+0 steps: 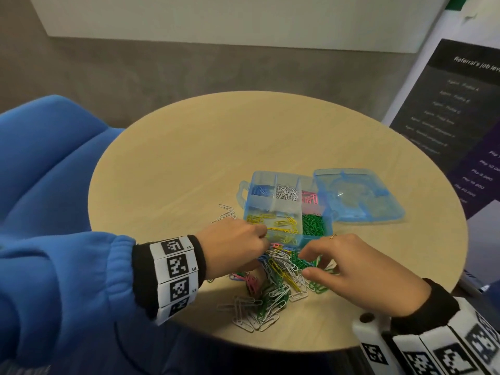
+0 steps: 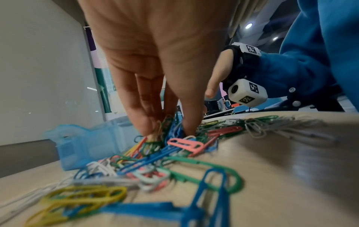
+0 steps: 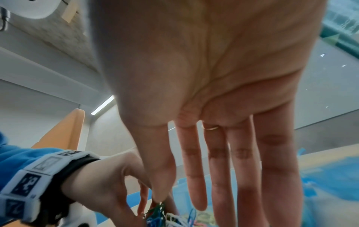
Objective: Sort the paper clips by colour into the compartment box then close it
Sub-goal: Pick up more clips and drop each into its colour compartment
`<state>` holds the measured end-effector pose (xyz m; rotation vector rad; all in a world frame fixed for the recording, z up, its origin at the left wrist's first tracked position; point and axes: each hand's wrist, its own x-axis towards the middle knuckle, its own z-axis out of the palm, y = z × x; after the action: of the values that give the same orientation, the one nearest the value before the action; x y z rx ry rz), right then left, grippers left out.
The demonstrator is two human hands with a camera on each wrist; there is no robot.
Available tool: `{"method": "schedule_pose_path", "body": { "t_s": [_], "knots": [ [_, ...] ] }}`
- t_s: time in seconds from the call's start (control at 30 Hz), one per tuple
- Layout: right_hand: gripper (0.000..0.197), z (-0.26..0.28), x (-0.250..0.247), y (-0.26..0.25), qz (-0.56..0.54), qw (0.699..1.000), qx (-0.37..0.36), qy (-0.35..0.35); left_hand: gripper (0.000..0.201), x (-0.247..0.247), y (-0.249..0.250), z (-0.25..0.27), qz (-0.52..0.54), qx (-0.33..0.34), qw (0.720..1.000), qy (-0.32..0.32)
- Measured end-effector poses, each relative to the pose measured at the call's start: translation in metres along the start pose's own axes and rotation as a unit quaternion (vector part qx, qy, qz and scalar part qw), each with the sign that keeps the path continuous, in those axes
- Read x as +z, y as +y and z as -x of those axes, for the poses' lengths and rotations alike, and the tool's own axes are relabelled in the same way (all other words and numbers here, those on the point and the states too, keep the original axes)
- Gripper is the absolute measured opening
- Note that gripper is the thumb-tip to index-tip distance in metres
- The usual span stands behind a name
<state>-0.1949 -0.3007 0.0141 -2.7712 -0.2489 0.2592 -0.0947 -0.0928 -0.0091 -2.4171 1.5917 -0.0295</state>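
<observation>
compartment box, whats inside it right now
The compartment box holds sorted clips: blue, white and pink at the back, yellow and green in front. The left hand covers its near-left corner.

One compartment box (image 1: 286, 209), two hands.

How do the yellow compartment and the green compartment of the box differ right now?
The yellow compartment is wider and sparsely filled, with clips scattered over its floor; the green compartment is narrower and packed with a dense heap. Yellow sits on the left of the near row, green on the right. Both lie in the open box, each holding a single colour.
</observation>
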Motion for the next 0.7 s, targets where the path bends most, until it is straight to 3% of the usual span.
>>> {"method": "schedule_pose_path", "body": {
  "t_s": [0.07,0.2,0.33,0.47,0.6,0.7],
  "knots": [
    [0.028,0.0,0.001,0.001,-0.006,1.0,-0.001,-0.004,0.033,-0.004,-0.001,0.0,0.021,-0.019,0.999,-0.029],
    [0.023,-0.001,0.002,0.0,-0.054,0.999,-0.007,0.004,0.032,-0.004,-0.01,0.003,0.091,-0.043,0.995,-0.018],
    [0.017,-0.006,0.006,-0.005,-0.23,0.972,0.023,0.026,0.029,0.001,-0.019,0.006,0.152,-0.045,0.987,0.028],
    [0.051,-0.011,0.008,-0.017,-0.497,0.858,0.131,-0.016,0.025,0.001,-0.025,0.008,0.217,-0.053,0.972,0.076],
    [0.075,-0.012,0.008,-0.028,-0.622,0.752,0.192,-0.097,0.018,-0.006,-0.031,0.011,0.245,-0.055,0.96,0.122],
    [0.082,-0.014,0.013,-0.028,-0.675,0.698,0.204,-0.123,0.015,-0.018,-0.034,0.014,0.247,-0.04,0.953,0.171]
  ]
}}
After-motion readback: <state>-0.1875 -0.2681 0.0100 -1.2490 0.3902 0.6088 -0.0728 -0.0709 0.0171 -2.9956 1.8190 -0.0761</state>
